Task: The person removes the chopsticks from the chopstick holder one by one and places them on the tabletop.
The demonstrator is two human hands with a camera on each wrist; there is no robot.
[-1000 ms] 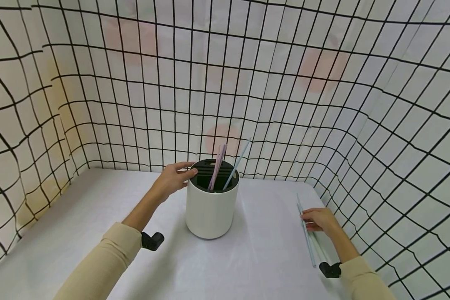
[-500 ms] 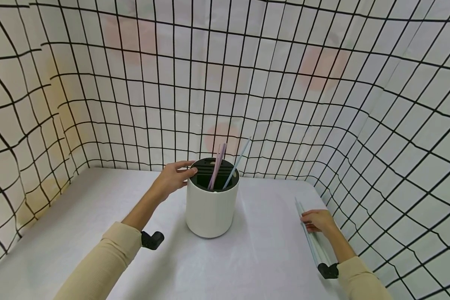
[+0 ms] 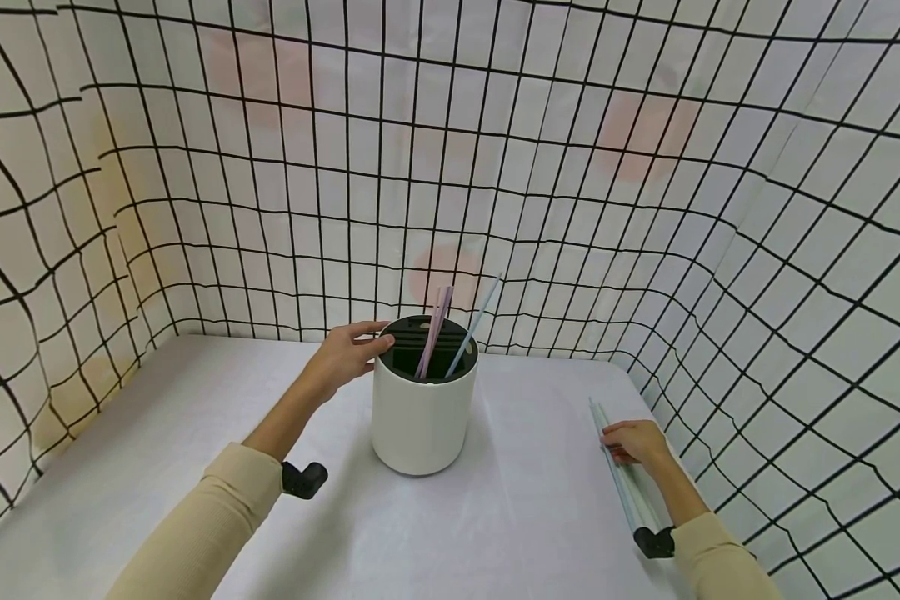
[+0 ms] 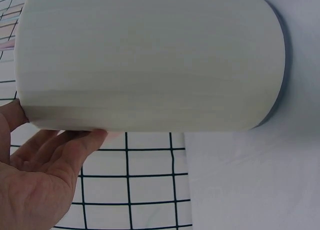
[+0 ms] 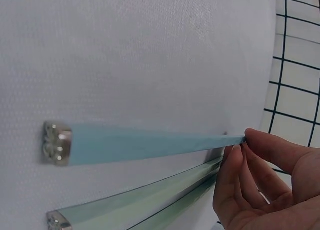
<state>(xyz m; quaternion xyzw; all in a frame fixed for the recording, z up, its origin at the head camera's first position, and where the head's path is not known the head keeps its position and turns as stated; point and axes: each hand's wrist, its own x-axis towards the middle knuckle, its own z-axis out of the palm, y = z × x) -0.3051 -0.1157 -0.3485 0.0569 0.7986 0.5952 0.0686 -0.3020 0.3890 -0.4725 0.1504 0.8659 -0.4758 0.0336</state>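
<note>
A white round utensil holder (image 3: 420, 429) with a black slotted top stands upright at mid-table. Inside lean pink and purple chopsticks (image 3: 435, 333) and a light blue chopstick (image 3: 476, 323). My left hand (image 3: 345, 360) grips the holder's left rim; in the left wrist view its fingers lie against the white side (image 4: 150, 60). At the right, my right hand (image 3: 637, 442) pinches another light blue chopstick (image 5: 150, 144) between thumb and fingertips. This one has a silver ornamented end. Pale green chopsticks (image 5: 145, 196) lie beside and under it on the table.
Black wire grid panels (image 3: 450, 167) enclose the white-covered table (image 3: 540, 500) at the back and both sides. The right panel (image 3: 810, 333) rises close to my right forearm. Pale cloth hangs behind the grid.
The light blue chopstick in my right hand has shifted slightly, its near end swinging right toward the wrist. My left hand and the holder look unmoved.
</note>
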